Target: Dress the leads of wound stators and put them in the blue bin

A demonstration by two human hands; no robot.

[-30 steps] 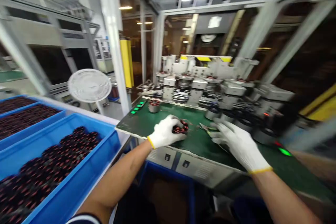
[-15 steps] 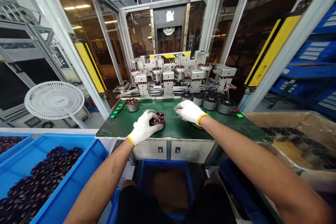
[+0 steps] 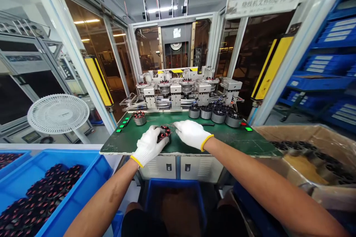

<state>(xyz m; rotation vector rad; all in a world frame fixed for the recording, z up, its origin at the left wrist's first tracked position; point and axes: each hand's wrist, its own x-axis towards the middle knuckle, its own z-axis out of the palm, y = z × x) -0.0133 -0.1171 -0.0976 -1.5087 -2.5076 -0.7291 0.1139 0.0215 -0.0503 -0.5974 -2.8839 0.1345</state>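
My left hand, in a white knit glove with a yellow cuff, is wrapped round a wound motor stator with red-copper coils, which sits on the green bench top. To its right my right hand, gloved the same way, has its fingers pinched at a thin copper wire running from the stator. The fingertips are partly hidden. Another wound stator stands at the bench's left. Behind my right hand lies a thin black object, near several unwound grey-and-black stators.
A winding machine with stators in its stations lines the back of the green bench. Lit green buttons are at the left. A blue bin of wound stators stands left, a lined carton right, and a white fan far left.
My right hand has moved left and closer to the stator in my left hand. The head view has tilted up slightly, showing more of the screen at top right.
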